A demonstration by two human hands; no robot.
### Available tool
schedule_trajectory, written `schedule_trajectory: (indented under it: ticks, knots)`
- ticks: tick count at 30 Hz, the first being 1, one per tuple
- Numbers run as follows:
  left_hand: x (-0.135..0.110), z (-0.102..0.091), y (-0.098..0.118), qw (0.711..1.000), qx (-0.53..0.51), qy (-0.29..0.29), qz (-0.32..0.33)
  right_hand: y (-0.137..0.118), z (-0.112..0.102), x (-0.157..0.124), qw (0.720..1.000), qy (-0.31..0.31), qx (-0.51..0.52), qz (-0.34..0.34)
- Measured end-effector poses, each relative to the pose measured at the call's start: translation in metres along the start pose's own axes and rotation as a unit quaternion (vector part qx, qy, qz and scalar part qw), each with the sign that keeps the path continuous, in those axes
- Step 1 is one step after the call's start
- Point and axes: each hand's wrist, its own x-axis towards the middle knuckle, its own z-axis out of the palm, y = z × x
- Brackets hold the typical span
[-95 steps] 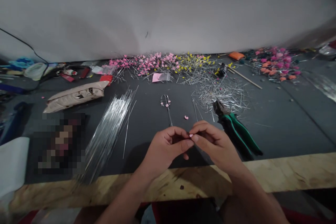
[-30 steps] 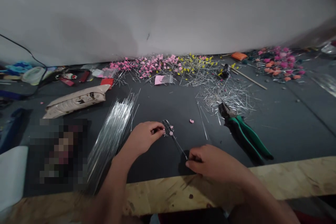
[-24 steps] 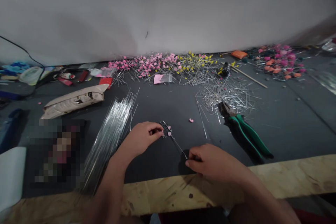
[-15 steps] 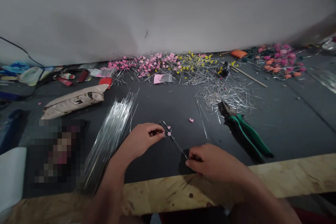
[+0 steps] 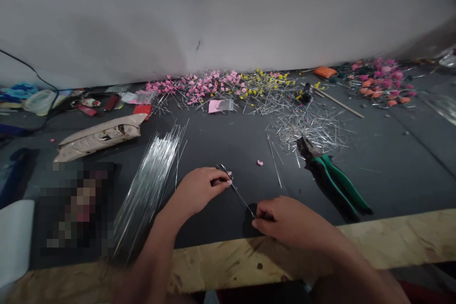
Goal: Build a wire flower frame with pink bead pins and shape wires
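Note:
Thumb and fingers of my left hand [image 5: 199, 190] pinch a small pink piece [image 5: 230, 182] at the upper end of a thin wire. Another bit of pink sits just above it, beside a dark, looped wire end [image 5: 221, 168]. My right hand [image 5: 281, 216] is closed on the lower end of the same wire [image 5: 244, 201], near the table's front edge. The wire slants between both hands. A loose pink piece [image 5: 260, 163] lies on the dark tabletop, beyond my right hand. Green-handled pliers [image 5: 335, 183] rest to the right.
A bundle of straight wires [image 5: 151, 180] lies left of my left arm. Behind are pink-tipped wires [image 5: 210, 85], yellow-tipped wires [image 5: 267, 83] and a heap of bare wires [image 5: 306, 128]. A beige packet [image 5: 99, 137] lies left. A wooden strip [image 5: 213, 266] edges the table.
My left hand's fingertips have shifted slightly right, from beside the looped wire end onto the pink piece. My right hand stays almost in place on the wire.

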Motion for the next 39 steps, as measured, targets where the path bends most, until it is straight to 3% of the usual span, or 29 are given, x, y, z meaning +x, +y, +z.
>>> schedule_trajectory:
  ticks: [32,39]
  knots:
    - [-0.0016,0.0059,0.0004,0.999,0.018,0.026,0.028,-0.0018,-0.0004,-0.0002,1.000,0.010,-0.019,-0.009]
    - [-0.0008,0.0039,0.0039,0.999,-0.017,0.045,-0.011,-0.0016,-0.0001,-0.0004,1.000,0.007,0.003,0.003]
